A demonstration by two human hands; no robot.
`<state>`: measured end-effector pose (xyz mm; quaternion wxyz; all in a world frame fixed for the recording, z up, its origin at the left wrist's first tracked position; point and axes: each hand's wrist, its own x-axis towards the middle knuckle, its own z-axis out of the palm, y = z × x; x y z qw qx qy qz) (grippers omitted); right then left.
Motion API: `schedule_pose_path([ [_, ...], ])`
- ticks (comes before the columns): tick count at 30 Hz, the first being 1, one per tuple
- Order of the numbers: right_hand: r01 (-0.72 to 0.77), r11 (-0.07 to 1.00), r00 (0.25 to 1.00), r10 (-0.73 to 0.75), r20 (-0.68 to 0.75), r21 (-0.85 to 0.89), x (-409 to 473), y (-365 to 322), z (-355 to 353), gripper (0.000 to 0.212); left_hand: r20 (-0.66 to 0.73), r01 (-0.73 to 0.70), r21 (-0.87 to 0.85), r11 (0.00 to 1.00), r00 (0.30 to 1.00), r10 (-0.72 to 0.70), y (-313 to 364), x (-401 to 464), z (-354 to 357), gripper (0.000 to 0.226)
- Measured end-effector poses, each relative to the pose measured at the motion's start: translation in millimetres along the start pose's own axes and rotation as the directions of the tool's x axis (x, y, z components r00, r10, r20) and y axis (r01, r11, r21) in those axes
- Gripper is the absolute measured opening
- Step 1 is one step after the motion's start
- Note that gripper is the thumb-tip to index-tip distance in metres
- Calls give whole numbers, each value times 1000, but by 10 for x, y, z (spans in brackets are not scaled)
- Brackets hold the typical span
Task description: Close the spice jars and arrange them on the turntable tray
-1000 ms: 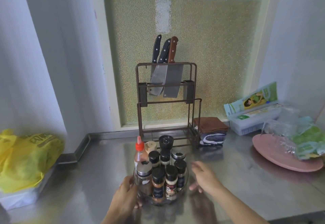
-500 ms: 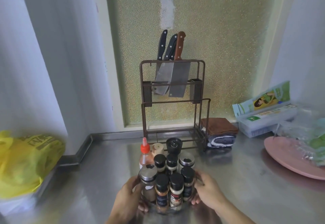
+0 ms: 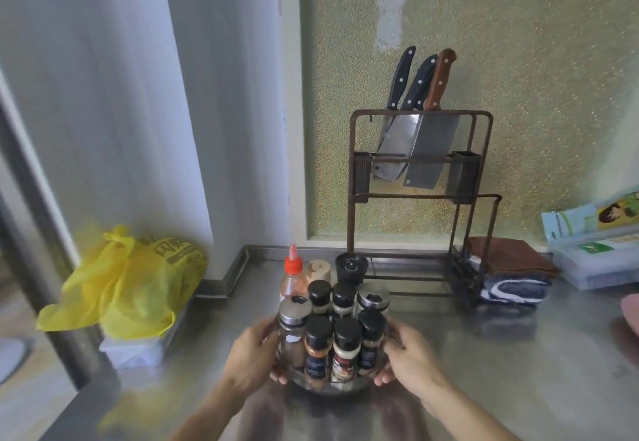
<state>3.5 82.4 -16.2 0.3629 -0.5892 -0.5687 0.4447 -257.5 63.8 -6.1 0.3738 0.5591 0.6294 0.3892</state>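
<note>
The round turntable tray point(image 3: 328, 386) sits on the steel counter, packed with several capped spice jars. Black-lidded jars point(image 3: 345, 349) stand at the front, silver-lidded shakers point(image 3: 294, 326) at the left and right. An orange-capped squeeze bottle point(image 3: 293, 276), a wooden-topped jar point(image 3: 318, 269) and a black grinder point(image 3: 351, 267) fill the back. My left hand point(image 3: 252, 354) grips the tray's left rim. My right hand point(image 3: 411, 359) grips its right rim.
A brown wire knife rack point(image 3: 420, 198) with cleavers stands behind the tray. Folded towels point(image 3: 508, 274) lie at the rack's right, plastic boxes point(image 3: 601, 257) beyond them. A yellow plastic bag point(image 3: 135, 285) rests on a white container at left. A pink plate edge point(image 3: 631, 309) shows far right.
My right hand moved in from the counter and took the tray's right rim. Both hands now hold the tray, and the view has swung to the left.
</note>
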Motion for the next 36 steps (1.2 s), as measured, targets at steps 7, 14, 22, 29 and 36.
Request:
schedule_pose_path([
  [7,26,999,999,-26,18,32,498,-406,626,29,-59,16,67,998,998,-12,-53,578,-659,33],
  [14,34,998,999,-37,-36,-60,1227,-538,968,23,-62,69,8,998,996,-68,-207,1335,-818,35],
  [22,21,1000,998,-21,-51,-3,1703,-343,1226,22,-160,129,-66,989,977,-138,-468,1776,-776,38],
  [29,14,997,996,-20,-85,-75,1736,-347,1243,19,-232,131,-14,991,964,-131,-621,1933,-663,40],
  [36,-16,998,999,13,-48,-62,1573,-441,1146,11,-348,104,101,989,936,-63,-618,1735,-649,33],
])
